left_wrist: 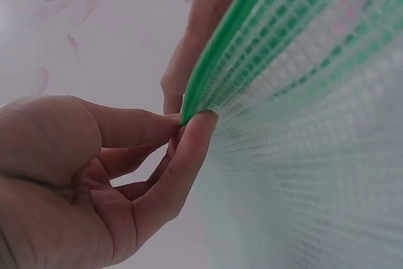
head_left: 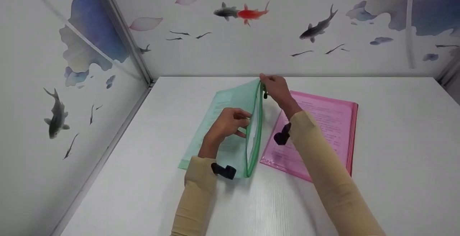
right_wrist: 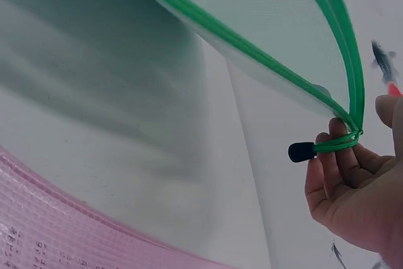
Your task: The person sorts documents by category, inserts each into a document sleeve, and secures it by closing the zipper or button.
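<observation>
A translucent green mesh zipper document bag is tilted up from the table, its zipped side gaping open and white sheets showing inside. My left hand pinches one edge of that opening between thumb and finger; the left wrist view shows the green edging in its grip. At the far corner my right hand holds the bag by the zipper's end, fingers curled behind it. A green cord with a black zipper pull hangs there, across the fingers of the right hand.
To the right, a pink mesh document bag with printed pages inside lies flat, partly under my right forearm. The white table meets a back wall and a left wall, both painted with fish.
</observation>
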Motion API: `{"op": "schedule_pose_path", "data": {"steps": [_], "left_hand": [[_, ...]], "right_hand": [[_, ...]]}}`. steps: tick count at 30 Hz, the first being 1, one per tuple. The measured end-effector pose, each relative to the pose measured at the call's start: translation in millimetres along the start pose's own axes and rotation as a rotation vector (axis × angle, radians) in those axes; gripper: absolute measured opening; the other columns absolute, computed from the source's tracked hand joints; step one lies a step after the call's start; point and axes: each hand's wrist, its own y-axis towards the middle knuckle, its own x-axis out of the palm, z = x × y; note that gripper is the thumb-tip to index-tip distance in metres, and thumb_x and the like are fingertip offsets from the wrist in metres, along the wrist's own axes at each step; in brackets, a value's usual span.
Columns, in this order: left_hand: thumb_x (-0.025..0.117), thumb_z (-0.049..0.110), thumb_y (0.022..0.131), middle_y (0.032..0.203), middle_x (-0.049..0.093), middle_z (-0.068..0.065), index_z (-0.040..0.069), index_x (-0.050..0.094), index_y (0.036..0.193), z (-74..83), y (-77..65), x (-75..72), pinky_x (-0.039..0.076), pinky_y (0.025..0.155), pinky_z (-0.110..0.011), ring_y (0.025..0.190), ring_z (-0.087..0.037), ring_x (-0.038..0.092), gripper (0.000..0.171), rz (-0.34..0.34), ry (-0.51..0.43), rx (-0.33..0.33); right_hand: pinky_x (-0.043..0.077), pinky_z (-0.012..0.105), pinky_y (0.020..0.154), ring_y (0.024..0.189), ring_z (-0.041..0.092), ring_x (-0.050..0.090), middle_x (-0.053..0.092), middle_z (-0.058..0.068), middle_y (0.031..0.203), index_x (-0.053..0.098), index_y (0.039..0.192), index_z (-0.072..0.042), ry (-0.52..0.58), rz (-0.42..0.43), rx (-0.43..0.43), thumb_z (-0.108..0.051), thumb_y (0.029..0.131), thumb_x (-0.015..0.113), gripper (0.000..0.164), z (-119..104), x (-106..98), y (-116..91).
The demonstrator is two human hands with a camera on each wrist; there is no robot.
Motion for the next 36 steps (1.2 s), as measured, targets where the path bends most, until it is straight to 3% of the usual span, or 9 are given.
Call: {"op": "schedule_pose_path", "data": {"steps": [7, 12, 18, 23, 27, 30, 36], "left_hand": [[0.064, 0.004, 0.094, 0.108, 0.069, -0.014, 0.002, 0.07, 0.116, 0.4, 1.6, 8.5, 0.063, 0.064, -0.032, 0.088, -0.021, 0.069, 0.023, -0.047, 0.089, -0.04], [0.067, 0.005, 0.091, 0.104, 0.071, -0.012, 0.003, 0.072, 0.112, -1.5, 3.2, 14.2, 0.063, 0.064, -0.031, 0.086, -0.021, 0.069, 0.022, -0.07, 0.15, -0.084], [0.067, 0.007, 0.091, 0.1, 0.072, -0.012, 0.002, 0.073, 0.108, -2.6, 3.8, 23.5, 0.063, 0.065, -0.031, 0.081, -0.017, 0.067, 0.018, -0.07, 0.198, -0.106], [0.068, 0.014, 0.094, 0.092, 0.073, -0.012, 0.002, 0.075, 0.104, -0.1, 3.3, 34.7, 0.061, 0.062, -0.029, 0.078, -0.018, 0.067, 0.017, -0.025, 0.221, -0.064], [0.066, 0.018, 0.097, 0.094, 0.073, -0.014, 0.001, 0.074, 0.104, 6.4, 4.8, 44.6, 0.06, 0.062, -0.027, 0.078, -0.016, 0.067, 0.02, 0.013, 0.14, -0.034], [0.064, 0.02, 0.098, 0.1, 0.073, -0.017, 0.001, 0.074, 0.106, 14.5, 9.8, 50.6, 0.062, 0.063, -0.028, 0.077, -0.015, 0.068, 0.023, 0.022, 0.029, -0.055], [0.062, 0.031, 0.1, 0.109, 0.074, -0.021, -0.005, 0.064, 0.127, 29.8, 27.9, 59.3, 0.064, 0.07, -0.032, 0.091, -0.029, 0.076, 0.045, 0.043, -0.227, -0.115]], "right_hand": [[0.053, 0.039, 0.091, 0.098, 0.025, 0.063, 0.061, 0.006, 0.096, 0.066, 0.104, -0.003, -0.035, 0.043, 0.028, -0.047, 0.1, 0.055, 0.045, -6.4, -3.3, -1.2], [0.061, 0.033, 0.082, 0.079, 0.016, 0.068, 0.061, 0.006, 0.094, 0.065, 0.106, -0.004, -0.069, 0.041, 0.052, -0.043, 0.099, 0.059, 0.04, -9.5, -8.1, -2.9], [0.059, 0.025, 0.059, 0.062, 0.014, 0.066, 0.064, 0.007, 0.087, 0.065, 0.104, -0.002, 0.017, 0.01, 0.124, -0.034, 0.099, 0.061, 0.033, -12.9, -14.1, -4.3], [0.061, 0.026, 0.06, 0.06, 0.011, 0.065, 0.063, 0.007, 0.092, 0.062, 0.107, -0.001, 0.058, -0.021, 0.165, -0.031, 0.099, 0.06, 0.031, -16.4, -18.6, -6.3], [0.062, 0.028, 0.064, 0.063, 0.011, 0.067, 0.063, 0.009, 0.095, 0.062, 0.111, 0.0, 0.032, -0.031, 0.177, -0.03, 0.101, 0.059, 0.032, -17.0, -21.8, -7.5], [0.063, 0.028, 0.065, 0.063, 0.011, 0.067, 0.063, 0.008, 0.092, 0.062, 0.113, 0.002, 0.02, -0.037, 0.168, -0.029, 0.101, 0.058, 0.033, -19.3, -23.1, -8.6], [0.062, 0.026, 0.064, 0.063, 0.009, 0.067, 0.062, 0.006, 0.085, 0.062, 0.118, 0.006, 0.026, -0.046, 0.141, -0.026, 0.101, 0.057, 0.036, -25.0, -24.8, -11.4]]}}
